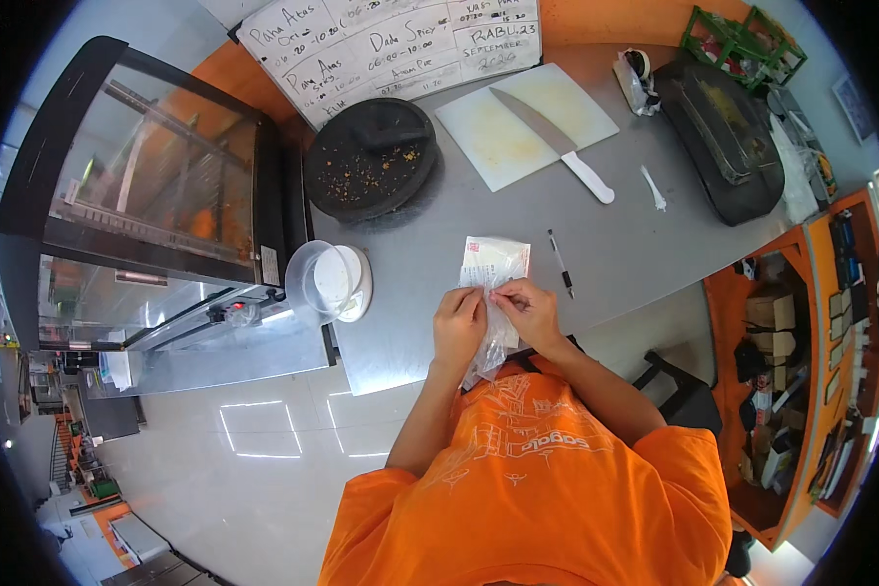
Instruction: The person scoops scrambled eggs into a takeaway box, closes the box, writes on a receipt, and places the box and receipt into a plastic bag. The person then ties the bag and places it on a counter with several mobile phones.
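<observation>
Close together at the near edge of the metal table [410,322], my left hand [460,322] and my right hand [529,311] pinch a clear plastic bag [492,348] between fingertips and thumbs. The bag hangs down towards my orange shirt. Beneath and beyond it lies a pale sheet of paper [476,253] bearing writing and a small red mark. A pen [560,264] with a black grip rests to the right of the paper. What the bag holds, if anything, cannot be told.
Left of my hands, a clear plastic tub [304,282] leans over a white round scale [362,286]. Farther back are a dark stone mortar [337,176], a white cutting board [483,154] and a white-handled knife [590,178]. A glass display cabinet [154,168] stands left; a black case [747,198] lies right.
</observation>
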The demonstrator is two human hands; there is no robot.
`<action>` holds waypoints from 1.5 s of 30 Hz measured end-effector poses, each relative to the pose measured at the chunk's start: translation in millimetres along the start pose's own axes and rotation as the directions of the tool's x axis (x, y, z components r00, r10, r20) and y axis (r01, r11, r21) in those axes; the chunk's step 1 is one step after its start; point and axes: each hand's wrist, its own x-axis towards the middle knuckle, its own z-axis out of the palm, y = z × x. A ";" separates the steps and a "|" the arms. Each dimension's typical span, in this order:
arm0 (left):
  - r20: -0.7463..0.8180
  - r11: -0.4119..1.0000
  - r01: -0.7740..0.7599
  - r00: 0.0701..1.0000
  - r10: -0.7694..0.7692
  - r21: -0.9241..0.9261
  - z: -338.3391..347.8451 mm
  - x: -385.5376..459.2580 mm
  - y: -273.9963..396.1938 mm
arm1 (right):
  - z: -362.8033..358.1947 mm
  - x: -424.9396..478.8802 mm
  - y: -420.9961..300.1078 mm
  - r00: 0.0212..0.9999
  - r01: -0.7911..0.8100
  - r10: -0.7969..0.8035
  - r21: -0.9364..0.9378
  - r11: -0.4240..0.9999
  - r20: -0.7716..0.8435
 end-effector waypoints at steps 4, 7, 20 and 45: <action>-0.004 1.000 0.021 1.000 -0.021 -0.009 0.7 0.1 -0.3 | 0.2 0.2 1.4 1.000 0.011 -0.010 0.013 1.000 -0.017; -0.002 1.000 0.025 1.000 -0.025 -0.017 1.5 -0.1 0.6 | 1.8 -0.3 3.4 1.000 -0.005 0.005 0.019 1.000 -0.022; 0.181 0.988 0.013 0.983 0.015 -0.154 -17.6 15.6 1.5 | -8.1 7.6 -0.5 0.992 -0.053 0.056 -0.024 0.998 0.117; 0.402 0.441 0.852 0.522 -0.752 -0.281 -0.4 -10.8 -34.4 | -131.9 7.8 46.4 0.830 -0.044 -0.035 0.129 0.991 0.556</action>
